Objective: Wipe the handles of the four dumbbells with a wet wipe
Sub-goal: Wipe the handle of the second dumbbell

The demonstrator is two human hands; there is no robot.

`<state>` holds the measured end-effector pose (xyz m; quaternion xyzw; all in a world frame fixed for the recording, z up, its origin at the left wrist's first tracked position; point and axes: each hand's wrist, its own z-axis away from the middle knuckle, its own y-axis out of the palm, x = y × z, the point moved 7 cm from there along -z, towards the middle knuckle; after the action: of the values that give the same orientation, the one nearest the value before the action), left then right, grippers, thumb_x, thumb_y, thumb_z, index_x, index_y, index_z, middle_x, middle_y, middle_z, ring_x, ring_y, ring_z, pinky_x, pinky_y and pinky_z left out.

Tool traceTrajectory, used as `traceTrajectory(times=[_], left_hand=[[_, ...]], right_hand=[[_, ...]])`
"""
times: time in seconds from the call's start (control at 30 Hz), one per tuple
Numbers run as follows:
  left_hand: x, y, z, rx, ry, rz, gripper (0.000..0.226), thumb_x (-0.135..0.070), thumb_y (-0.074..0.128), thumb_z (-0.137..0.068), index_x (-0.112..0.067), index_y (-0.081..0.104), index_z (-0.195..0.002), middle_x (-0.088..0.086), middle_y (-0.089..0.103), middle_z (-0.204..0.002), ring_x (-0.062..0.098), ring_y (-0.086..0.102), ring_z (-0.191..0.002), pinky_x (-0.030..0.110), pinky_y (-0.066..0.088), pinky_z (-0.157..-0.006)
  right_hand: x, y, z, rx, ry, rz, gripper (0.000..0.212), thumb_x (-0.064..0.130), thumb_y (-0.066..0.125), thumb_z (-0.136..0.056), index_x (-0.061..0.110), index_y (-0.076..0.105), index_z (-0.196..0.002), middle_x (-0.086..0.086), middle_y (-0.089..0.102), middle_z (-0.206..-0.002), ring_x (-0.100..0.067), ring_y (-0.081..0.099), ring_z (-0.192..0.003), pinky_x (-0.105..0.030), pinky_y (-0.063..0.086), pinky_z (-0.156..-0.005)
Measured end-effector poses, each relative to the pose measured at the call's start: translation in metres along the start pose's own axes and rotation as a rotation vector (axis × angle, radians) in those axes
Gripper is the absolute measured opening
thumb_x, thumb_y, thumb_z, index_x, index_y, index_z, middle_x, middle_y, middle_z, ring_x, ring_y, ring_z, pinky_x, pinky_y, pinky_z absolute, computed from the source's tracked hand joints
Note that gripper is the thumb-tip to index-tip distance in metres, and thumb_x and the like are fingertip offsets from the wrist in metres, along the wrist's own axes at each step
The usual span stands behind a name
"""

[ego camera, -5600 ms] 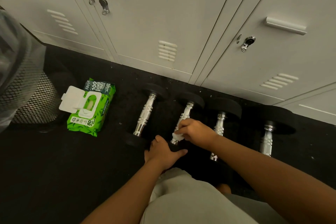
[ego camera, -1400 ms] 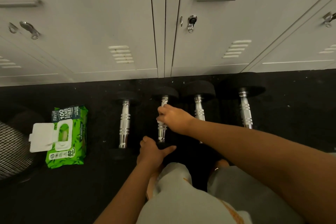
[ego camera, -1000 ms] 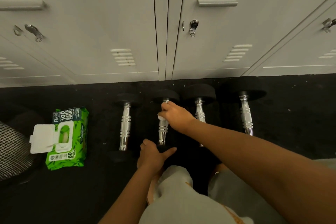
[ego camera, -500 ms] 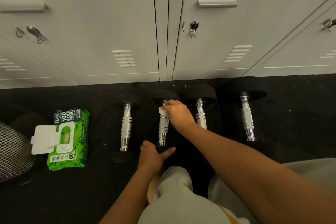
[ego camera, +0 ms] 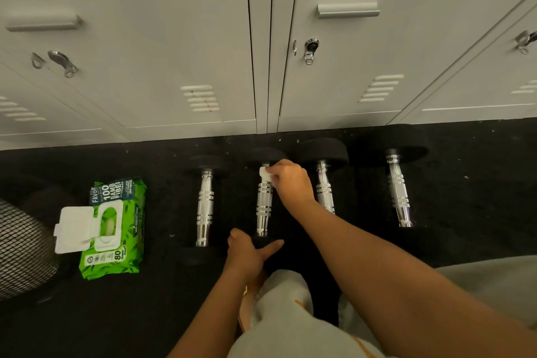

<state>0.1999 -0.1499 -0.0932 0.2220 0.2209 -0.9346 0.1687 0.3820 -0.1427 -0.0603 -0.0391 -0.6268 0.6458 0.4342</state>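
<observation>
Several dumbbells with chrome handles and black ends lie side by side on the dark floor before the lockers. My right hand (ego camera: 289, 182) pinches a white wet wipe (ego camera: 266, 174) against the far end of the second dumbbell's handle (ego camera: 263, 203). My left hand (ego camera: 248, 253) grips that dumbbell's near black end, thumb and forefinger spread around it. The first dumbbell (ego camera: 205, 206) lies to its left. The third dumbbell (ego camera: 325, 193) is partly hidden behind my right wrist. The fourth dumbbell (ego camera: 398, 192) lies at the right, untouched.
A green wet-wipe pack (ego camera: 114, 227) with its white lid flipped open lies on the floor at the left. A black mesh bin (ego camera: 20, 247) stands at the left edge. Grey lockers (ego camera: 203, 38) close off the far side. My knees fill the bottom.
My right hand has slid the wipe along the second handle from its middle to the far end. My left hand has kept its hold on the near end.
</observation>
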Motion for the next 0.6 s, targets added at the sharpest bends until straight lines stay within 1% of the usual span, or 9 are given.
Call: traceTrajectory(times=[0.1,0.23,0.33,0.4,0.47,0.53,0.6], left_hand=[[-0.001,-0.002,0.000,-0.006,0.011,-0.011,0.097,-0.043,0.082,-0.068,-0.003,0.024,-0.136,0.015,0.032,-0.142,0.030,0.040,-0.127,0.043,0.043,-0.104],[0.000,-0.003,-0.001,0.009,0.017,-0.005,0.103,-0.042,0.081,-0.070,-0.002,0.018,-0.142,0.016,0.027,-0.147,0.031,0.037,-0.131,0.042,0.041,-0.106],[-0.002,-0.004,-0.002,0.007,0.033,-0.002,0.101,-0.042,0.081,-0.070,-0.003,0.020,-0.141,0.016,0.028,-0.145,0.031,0.038,-0.130,0.042,0.042,-0.105],[-0.001,-0.005,-0.001,0.010,0.023,-0.013,0.099,-0.043,0.080,-0.070,-0.003,0.021,-0.140,0.015,0.029,-0.145,0.030,0.038,-0.130,0.041,0.043,-0.104],[0.000,-0.004,-0.002,0.012,0.023,-0.003,0.098,-0.043,0.080,-0.069,-0.004,0.023,-0.138,0.015,0.030,-0.143,0.030,0.040,-0.128,0.042,0.043,-0.104],[-0.001,-0.003,0.000,0.014,0.031,0.003,0.096,-0.043,0.081,-0.069,-0.004,0.025,-0.136,0.015,0.032,-0.141,0.029,0.041,-0.126,0.043,0.044,-0.103],[-0.001,-0.003,0.001,0.011,0.035,-0.002,0.099,-0.044,0.081,-0.069,-0.003,0.023,-0.138,0.015,0.030,-0.143,0.029,0.039,-0.128,0.043,0.043,-0.104]], right_hand=[[-0.003,-0.003,0.007,-0.115,0.106,-0.129,0.025,0.010,0.054,-0.092,0.010,0.067,-0.114,-0.007,0.065,-0.113,-0.024,0.064,-0.097,-0.033,0.054,-0.084],[-0.002,0.000,0.011,-0.108,0.078,-0.163,0.024,0.013,0.056,-0.092,0.009,0.067,-0.113,-0.006,0.065,-0.114,-0.022,0.064,-0.099,-0.030,0.053,-0.086],[-0.005,-0.005,0.005,-0.173,0.155,-0.221,0.024,0.013,0.056,-0.093,0.008,0.067,-0.113,-0.007,0.066,-0.114,-0.019,0.064,-0.097,-0.022,0.049,-0.083],[-0.003,-0.003,0.008,-0.167,0.184,-0.248,0.024,0.013,0.055,-0.093,0.008,0.067,-0.113,-0.005,0.065,-0.113,-0.017,0.063,-0.096,-0.019,0.048,-0.080],[0.001,0.001,0.008,-0.128,0.157,-0.246,0.023,0.012,0.055,-0.093,0.009,0.067,-0.112,-0.004,0.063,-0.112,-0.015,0.061,-0.095,-0.020,0.050,-0.080],[0.002,-0.001,0.006,-0.127,0.133,-0.218,0.023,0.012,0.055,-0.093,0.009,0.067,-0.112,-0.004,0.063,-0.112,-0.017,0.062,-0.096,-0.024,0.052,-0.082],[0.002,-0.004,0.005,-0.161,0.156,-0.219,0.024,0.012,0.054,-0.093,0.009,0.066,-0.114,-0.005,0.063,-0.113,-0.018,0.062,-0.097,-0.020,0.050,-0.081]])
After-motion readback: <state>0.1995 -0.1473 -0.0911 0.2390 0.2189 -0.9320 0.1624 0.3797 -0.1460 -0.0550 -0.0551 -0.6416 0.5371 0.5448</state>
